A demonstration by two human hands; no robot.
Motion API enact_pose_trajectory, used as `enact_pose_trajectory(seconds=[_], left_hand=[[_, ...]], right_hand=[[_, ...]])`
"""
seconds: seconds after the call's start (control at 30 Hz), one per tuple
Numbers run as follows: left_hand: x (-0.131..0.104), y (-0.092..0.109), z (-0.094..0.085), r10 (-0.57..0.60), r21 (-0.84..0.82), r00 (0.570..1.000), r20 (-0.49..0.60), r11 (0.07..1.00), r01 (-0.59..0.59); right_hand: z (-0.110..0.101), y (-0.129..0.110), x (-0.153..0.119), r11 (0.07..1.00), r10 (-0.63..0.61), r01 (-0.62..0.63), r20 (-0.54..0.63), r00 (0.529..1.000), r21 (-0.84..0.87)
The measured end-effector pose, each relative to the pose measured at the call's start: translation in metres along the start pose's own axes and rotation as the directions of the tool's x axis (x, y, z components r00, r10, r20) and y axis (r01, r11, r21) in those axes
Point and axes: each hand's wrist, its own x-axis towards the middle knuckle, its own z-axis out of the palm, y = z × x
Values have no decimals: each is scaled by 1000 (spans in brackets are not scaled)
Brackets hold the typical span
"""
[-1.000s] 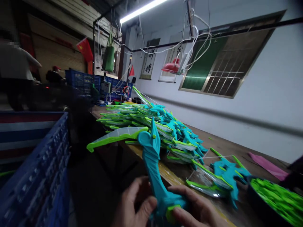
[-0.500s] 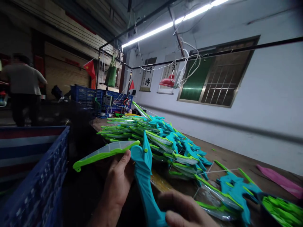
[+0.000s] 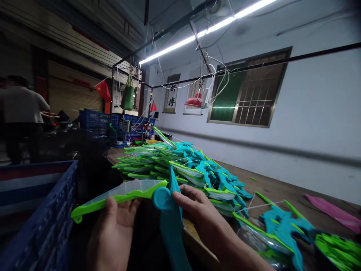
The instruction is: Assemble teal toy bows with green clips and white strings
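Observation:
In front of me is a toy bow [image 3: 169, 222], with a blue plastic handle and a clear, green-edged limb [image 3: 124, 194] sticking out to the left. My left hand [image 3: 115, 229] grips that limb, thumb on the near side and fingers behind it. My right hand [image 3: 200, 210] pinches the upper part of the blue handle beside the round joint, its thumb or forefinger on the near face. The lower end of the handle runs out of the picture. Just beyond lies a pile of similar toy bows [image 3: 191, 171], some with white strings.
A blue crate [image 3: 56, 210] with a striped lining stands at the left. On the right are a dark tub of green parts [image 3: 335, 246] and a pink cloth [image 3: 332, 212] on the table. Further back, a person [image 3: 22, 109] stands at the left; a tube light hangs overhead.
My right hand has moved up from the lower handle to its top. My left hand has shifted left along the limb, away from the joint. The view has tilted slightly.

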Motion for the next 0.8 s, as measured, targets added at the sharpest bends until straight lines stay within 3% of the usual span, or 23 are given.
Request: enact_pose_trajectory(seconds=[0.13, 0.23, 0.33, 0.4, 0.5, 0.57, 0.63, 0.73, 0.8], left_hand=[[25, 19, 12, 108, -55, 994, 7, 993, -108], [37, 35, 34, 148, -1, 983, 105, 989, -149], [27, 46, 55, 304, 67, 920, 246, 942, -329], [12, 50, 66, 346, 104, 900, 265, 918, -384], [-5, 52, 78, 221, 122, 964, 146, 963, -239], [-7, 51, 81, 151, 99, 984, 92, 982, -160], [-4, 47, 80, 129, 87, 985, 110, 986, -139], [6, 42, 73, 129, 70, 978, 164, 987, -142], [12, 39, 70, 151, 72, 967, 206, 983, -168]], right_hand=[[12, -5, -8, 999, 0, -2, 33, 999, 45], [25, -7, -10, 997, -13, 14, -14, 1000, 75], [29, -6, -13, 989, 47, -33, -92, 995, 147], [26, -4, -15, 973, 83, -69, -55, 995, 218], [17, -3, -19, 963, 65, -72, 35, 997, 260], [12, -5, -21, 955, 71, -73, 16, 997, 287], [10, -8, -21, 932, 84, -103, 71, 994, 346], [15, -10, -21, 911, 19, -131, 277, 961, 391], [22, -9, -22, 907, -37, -87, 283, 958, 412]])
